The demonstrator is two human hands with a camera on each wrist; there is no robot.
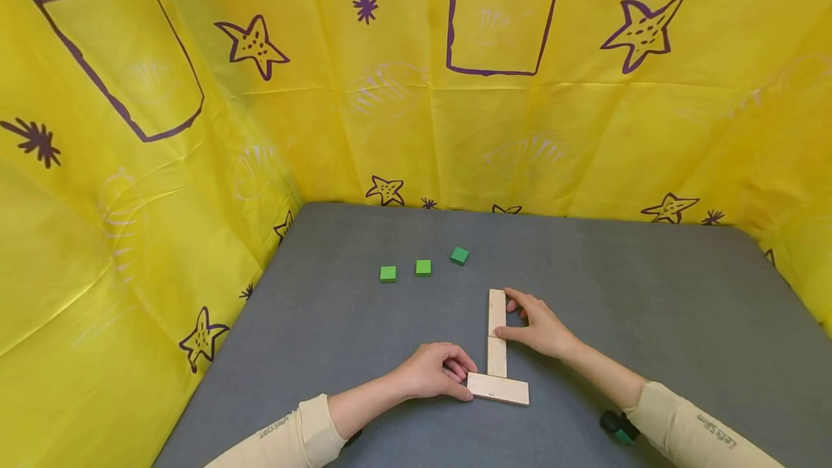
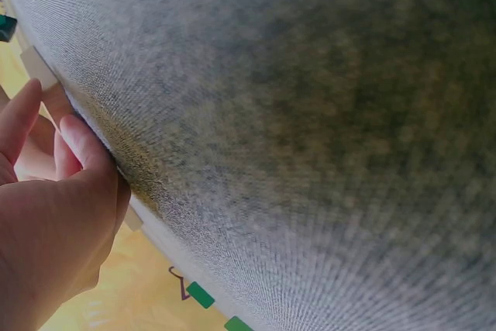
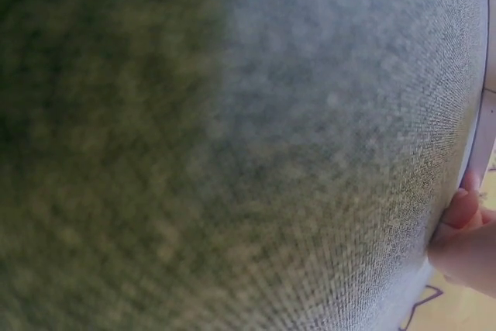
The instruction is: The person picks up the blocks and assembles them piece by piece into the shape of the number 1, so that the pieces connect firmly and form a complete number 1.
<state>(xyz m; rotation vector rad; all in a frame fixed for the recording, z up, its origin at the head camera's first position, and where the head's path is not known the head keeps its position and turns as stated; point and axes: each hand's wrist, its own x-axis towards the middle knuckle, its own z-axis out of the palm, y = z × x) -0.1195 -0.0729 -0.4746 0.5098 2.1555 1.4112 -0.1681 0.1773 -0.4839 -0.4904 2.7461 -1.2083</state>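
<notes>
Three flat wooden blocks lie on the grey table. Two stand end to end in an upright line, an upper block (image 1: 497,303) and a lower block (image 1: 497,358). A crosswise block (image 1: 499,388) sits against the near end of that line, like an upside-down T. My left hand (image 1: 432,372) pinches the left end of the crosswise block between thumb and fingers; the left wrist view shows this block (image 2: 37,67) at the fingertips. With thumb near the joint and index finger at the far corner, my right hand (image 1: 541,325) holds the upper block.
Beyond the blocks, to the left, lie two light green squares (image 1: 388,274) (image 1: 424,268) and a darker green square (image 1: 459,256). Yellow patterned cloth (image 1: 416,136) hangs behind and beside the grey table (image 1: 338,323).
</notes>
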